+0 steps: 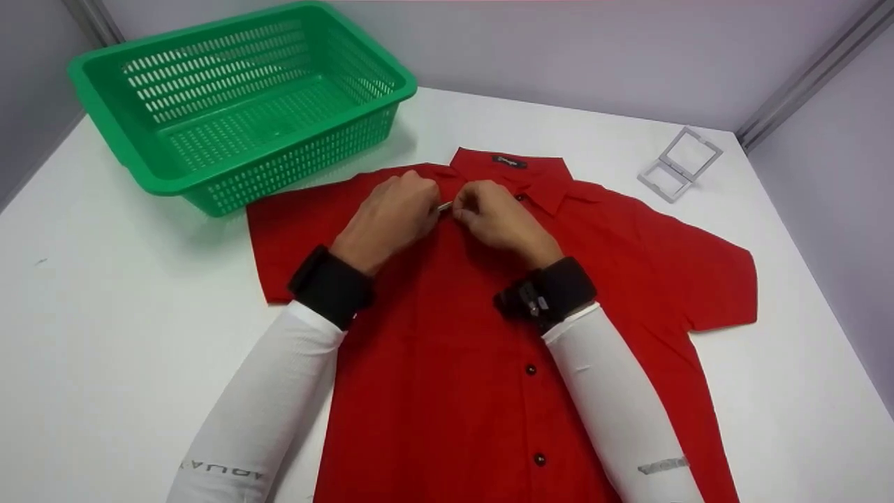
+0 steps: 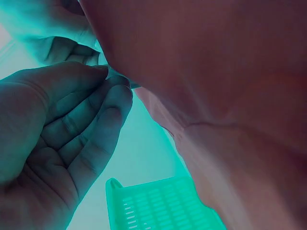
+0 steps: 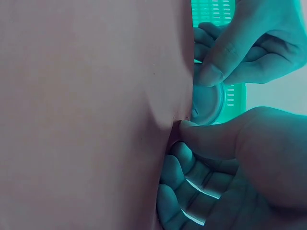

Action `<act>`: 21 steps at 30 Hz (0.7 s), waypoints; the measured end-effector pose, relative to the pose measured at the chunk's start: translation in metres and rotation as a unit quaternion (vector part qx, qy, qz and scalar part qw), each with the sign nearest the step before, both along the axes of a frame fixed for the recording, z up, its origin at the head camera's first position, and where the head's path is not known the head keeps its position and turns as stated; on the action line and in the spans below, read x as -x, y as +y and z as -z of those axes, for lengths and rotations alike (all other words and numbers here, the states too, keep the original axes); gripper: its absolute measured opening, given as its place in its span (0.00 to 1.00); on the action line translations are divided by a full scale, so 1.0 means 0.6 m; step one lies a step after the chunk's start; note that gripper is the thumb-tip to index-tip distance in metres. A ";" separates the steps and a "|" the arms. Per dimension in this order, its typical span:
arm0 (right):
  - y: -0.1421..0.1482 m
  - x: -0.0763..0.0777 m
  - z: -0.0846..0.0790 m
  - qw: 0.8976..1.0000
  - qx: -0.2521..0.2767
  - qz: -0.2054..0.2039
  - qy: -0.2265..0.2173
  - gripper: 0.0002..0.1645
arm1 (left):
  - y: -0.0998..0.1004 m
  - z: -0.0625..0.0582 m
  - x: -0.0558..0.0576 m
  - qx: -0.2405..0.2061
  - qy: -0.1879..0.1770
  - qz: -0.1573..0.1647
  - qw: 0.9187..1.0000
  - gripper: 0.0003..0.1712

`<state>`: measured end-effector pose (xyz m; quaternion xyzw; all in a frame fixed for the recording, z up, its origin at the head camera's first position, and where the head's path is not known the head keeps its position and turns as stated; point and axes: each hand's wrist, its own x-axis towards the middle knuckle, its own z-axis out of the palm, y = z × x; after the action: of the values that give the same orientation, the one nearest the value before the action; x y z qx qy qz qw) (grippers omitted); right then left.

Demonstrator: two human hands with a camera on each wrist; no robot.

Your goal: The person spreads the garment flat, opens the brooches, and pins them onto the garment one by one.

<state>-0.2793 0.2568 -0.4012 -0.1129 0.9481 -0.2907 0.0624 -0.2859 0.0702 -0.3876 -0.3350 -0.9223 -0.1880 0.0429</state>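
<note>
A red short-sleeved shirt (image 1: 447,363) lies spread front up, collar at the far side, with dark buttons down its front. Both hands meet at its upper chest, below the collar. My left hand (image 1: 398,209) pinches a small round badge-like disc (image 3: 208,103) between thumb and fingers. From the head view only its thin pale edge shows. Close beside it, my right hand (image 1: 499,216) pinches the shirt's cloth, thumb against curled fingers (image 3: 182,158). The cloth is lifted a little there and, in the wrist views, covers part of the disc.
A green plastic basket (image 1: 293,157) with slotted walls stands at the back left, close to the shirt's sleeve. Toward the back right lies a grey hinged double frame (image 1: 681,164) on the white table (image 1: 126,335). Pale walls (image 1: 594,56) border the table behind and at the right.
</note>
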 end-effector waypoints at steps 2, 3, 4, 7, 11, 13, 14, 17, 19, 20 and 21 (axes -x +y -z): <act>0.000 0.000 0.000 1.000 0.003 -0.001 0.000 0.05 | -0.001 0.001 0.001 -0.010 -0.006 0.000 1.000 0.14; 0.000 0.000 0.000 1.000 0.005 -0.002 0.000 0.05 | -0.002 0.002 0.002 -0.015 -0.009 0.000 1.000 0.14; 0.000 0.000 0.000 1.000 0.005 -0.002 0.000 0.05 | -0.003 0.002 0.002 -0.020 -0.012 -0.001 1.000 0.14; 0.000 0.001 0.000 1.000 0.005 -0.004 0.002 0.05 | -0.005 0.003 0.003 -0.031 -0.025 -0.004 0.999 0.14; 0.000 0.003 0.001 1.000 0.003 -0.004 0.006 0.05 | -0.005 0.004 0.003 -0.042 -0.035 -0.008 0.998 0.14; 0.000 0.003 0.000 1.000 0.004 -0.005 0.006 0.05 | -0.004 0.006 0.003 -0.051 -0.034 -0.011 0.998 0.15; 0.001 0.003 0.001 1.000 0.004 -0.004 0.004 0.05 | -0.003 0.007 0.003 -0.056 -0.032 -0.013 0.998 0.16; 0.001 0.002 0.001 1.000 0.004 -0.003 -0.002 0.05 | -0.001 0.010 0.002 -0.068 -0.023 -0.017 0.997 0.17; 0.002 0.001 0.001 1.000 0.005 -0.001 -0.005 0.05 | 0.000 0.011 0.000 -0.072 -0.020 -0.019 0.997 0.17; 0.002 0.001 0.001 1.000 0.005 0.000 -0.006 0.05 | 0.001 0.011 0.000 -0.073 -0.022 -0.021 0.997 0.17; 0.002 0.001 0.001 1.000 0.005 0.000 -0.007 0.05 | 0.001 0.011 -0.001 -0.074 -0.024 -0.023 0.997 0.17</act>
<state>-0.2798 0.2581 -0.4017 -0.1110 0.9460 -0.2967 0.0684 -0.2854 0.0710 -0.3940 -0.3055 -0.9139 -0.2626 0.0500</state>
